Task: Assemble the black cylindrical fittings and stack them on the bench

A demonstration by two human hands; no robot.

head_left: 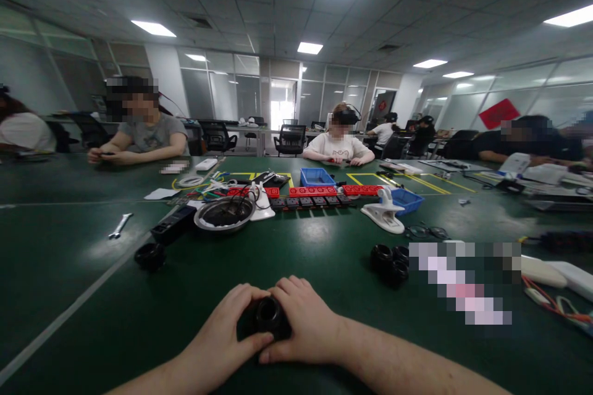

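A round black part (269,315) with a hole in its top stands near the front edge of the green table, between both hands. My left hand (234,327) curves around its left side, fingertips at the back and thumb at the front. From the right, my right hand (306,321) wraps the same part, its thumb low at the front. Similar black parts (382,256) sit in a small cluster to the right. Another black part (149,256) lies to the left, near a black box-shaped object (173,224).
Farther back are a metal bowl (225,215), red strips (312,191), a blue bin (317,177), a white clamp stand (384,213) and a wrench (121,226). Cables and white items lie at the right. People sit across the green table (315,259).
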